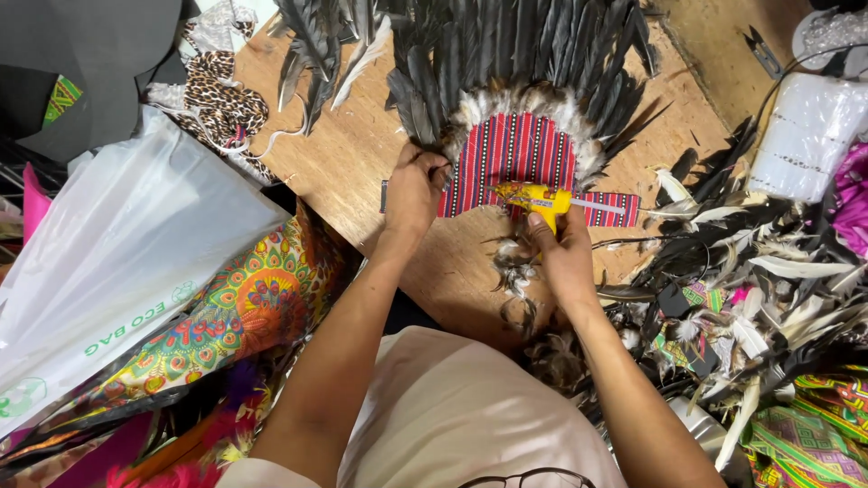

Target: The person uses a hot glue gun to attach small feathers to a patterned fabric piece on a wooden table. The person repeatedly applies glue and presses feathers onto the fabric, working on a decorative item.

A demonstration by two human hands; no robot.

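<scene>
Your left hand [414,185] pinches the dark grey feathers [425,113] at the left edge of the red striped woven fabric headdress panel [511,158] on the wooden counter [348,158], while your right hand [562,253], just below the panel, grips the yellow glue gun [533,197], nozzle pointing left.

Feathered headdress [515,154] on plywood table [353,154]

One head-worn camera, looking straight down from above.
It sits close over the person's own chest and forearms, facing a wooden table [362,154] at arm's reach, with the table's far edge toward the top of the frame.
</scene>
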